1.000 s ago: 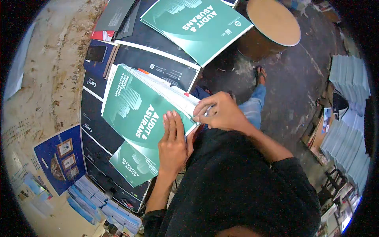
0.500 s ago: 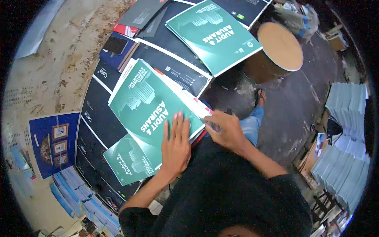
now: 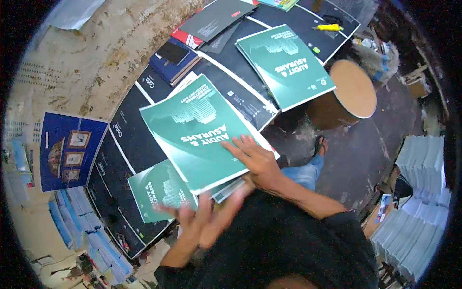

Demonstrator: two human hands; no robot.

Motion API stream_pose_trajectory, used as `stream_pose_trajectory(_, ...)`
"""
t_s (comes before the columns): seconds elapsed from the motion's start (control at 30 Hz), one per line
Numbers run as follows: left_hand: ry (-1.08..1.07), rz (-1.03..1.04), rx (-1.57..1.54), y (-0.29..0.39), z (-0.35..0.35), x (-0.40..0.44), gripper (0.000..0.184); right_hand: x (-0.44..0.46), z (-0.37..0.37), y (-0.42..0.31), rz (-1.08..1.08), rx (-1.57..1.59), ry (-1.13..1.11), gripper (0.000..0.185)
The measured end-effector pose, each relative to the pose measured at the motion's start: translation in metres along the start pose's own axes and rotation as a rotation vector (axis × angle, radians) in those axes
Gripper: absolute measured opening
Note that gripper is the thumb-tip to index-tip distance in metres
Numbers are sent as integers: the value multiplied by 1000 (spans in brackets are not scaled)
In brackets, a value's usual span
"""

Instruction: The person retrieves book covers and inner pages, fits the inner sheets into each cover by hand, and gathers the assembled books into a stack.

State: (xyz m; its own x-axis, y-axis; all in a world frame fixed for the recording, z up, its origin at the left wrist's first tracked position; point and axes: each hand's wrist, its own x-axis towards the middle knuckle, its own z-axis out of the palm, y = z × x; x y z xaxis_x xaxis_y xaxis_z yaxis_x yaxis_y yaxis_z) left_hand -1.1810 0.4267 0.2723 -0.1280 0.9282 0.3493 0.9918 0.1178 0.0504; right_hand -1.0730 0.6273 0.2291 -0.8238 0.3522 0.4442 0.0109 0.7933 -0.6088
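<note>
Head view: steadying the large, green-covered paper booklet on the black-sheeted desk seems the step in hand. Right hand lies across its four o'clock side, grip unclear; left hand, blurred, spreads its fingers at six o'clock. Next likely calls for edge support.

Pretty even light, kinda dim over the floor. Fisheye bends the edges, all 4 corners black (grainy too), left hand motion-blurred.
</note>
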Motion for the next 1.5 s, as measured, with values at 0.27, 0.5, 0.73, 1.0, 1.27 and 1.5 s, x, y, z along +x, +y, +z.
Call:
stream_pose_trajectory(0.27,75,-344,-426,18,73,55,66,-18,13,37,163,-87,421,46)
stream_pose_trajectory(0.5,-284,-318,-147,21,76,59,72,-2,10,51,670,421,857,23)
stream_pose_trajectory(0.73,-294,-312,-145,19,76,57,75,14,-53,104,576,262,886,28)
stream_pose_trajectory(1.0,104,-631,-433,-2,58,37,76,44,-124,152,-8,-326,705,40)
stream_pose_trajectory(1.27,-64,-1361,-695,-28,10,-6,40,14,-147,185,357,-439,-223,67)
stream_pose_trajectory(1.5,196,-1419,-1648,-63,25,5,45,6,-70,83,612,258,-13,32)
